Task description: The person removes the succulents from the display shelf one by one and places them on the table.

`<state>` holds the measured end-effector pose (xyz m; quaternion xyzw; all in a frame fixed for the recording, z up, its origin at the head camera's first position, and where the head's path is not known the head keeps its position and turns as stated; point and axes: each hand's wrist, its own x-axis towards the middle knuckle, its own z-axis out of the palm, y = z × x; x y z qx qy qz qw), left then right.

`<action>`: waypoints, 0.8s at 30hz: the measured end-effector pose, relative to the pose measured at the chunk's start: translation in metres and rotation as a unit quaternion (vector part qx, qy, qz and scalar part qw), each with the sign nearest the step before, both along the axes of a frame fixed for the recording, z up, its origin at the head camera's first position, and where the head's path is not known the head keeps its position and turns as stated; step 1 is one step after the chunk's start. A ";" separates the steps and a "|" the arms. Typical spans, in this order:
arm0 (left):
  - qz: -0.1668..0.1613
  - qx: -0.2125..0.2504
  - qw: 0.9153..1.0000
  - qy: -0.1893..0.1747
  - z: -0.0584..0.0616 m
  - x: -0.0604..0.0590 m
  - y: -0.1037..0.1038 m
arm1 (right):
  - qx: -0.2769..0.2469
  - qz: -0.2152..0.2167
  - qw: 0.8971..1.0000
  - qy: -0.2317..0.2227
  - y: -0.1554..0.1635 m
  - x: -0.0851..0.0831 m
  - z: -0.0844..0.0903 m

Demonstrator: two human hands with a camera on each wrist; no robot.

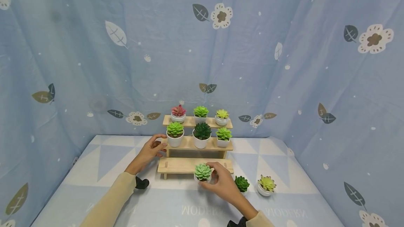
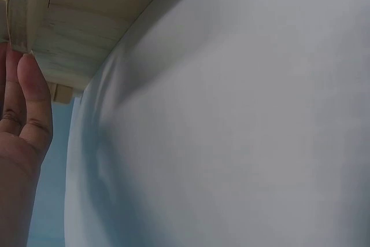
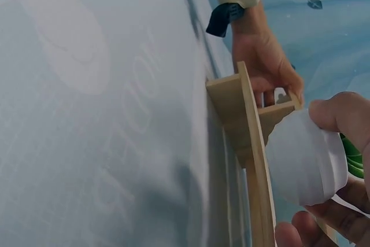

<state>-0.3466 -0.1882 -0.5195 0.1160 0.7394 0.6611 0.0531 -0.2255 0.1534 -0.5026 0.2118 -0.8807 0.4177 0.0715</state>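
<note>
My right hand holds a pale green potted succulent by its round white pot, thumb on one side and fingers on the other. This pot is just in front of the lowest step of a three-step wooden plant stand. At the stand's left side, my left hand grips the end of the middle step; its fingertips meet the wood. On that step stand a bright green succulent, a dark green one and a smaller green one.
The top step carries a red succulent, a green one and a yellow-green one. Right of my right hand, a dark green succulent and a yellowish one stand on the patterned tablecloth. A blue curtain hangs behind.
</note>
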 end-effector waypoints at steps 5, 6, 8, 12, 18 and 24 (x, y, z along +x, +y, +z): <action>-0.001 -0.001 1.000 0.002 -0.001 0.000 0.000 | 0.003 -0.008 1.000 -0.013 0.006 0.003 -0.004; -0.001 -0.001 1.000 0.003 -0.001 -0.001 0.000 | 0.002 -0.010 1.000 -0.017 0.007 0.004 -0.005; -0.001 0.000 1.000 0.005 -0.002 -0.001 0.000 | -0.001 -0.010 1.000 -0.024 0.009 0.005 -0.007; 0.002 0.003 1.000 0.008 -0.002 -0.002 -0.001 | -0.014 -0.007 0.999 -0.040 0.012 0.007 -0.011; 0.003 0.002 1.000 0.007 -0.002 -0.002 0.000 | -0.029 -0.014 0.998 -0.046 0.016 0.009 -0.018; 0.003 0.002 1.000 0.013 -0.004 -0.002 0.000 | -0.032 -0.019 0.998 -0.050 0.020 0.010 -0.023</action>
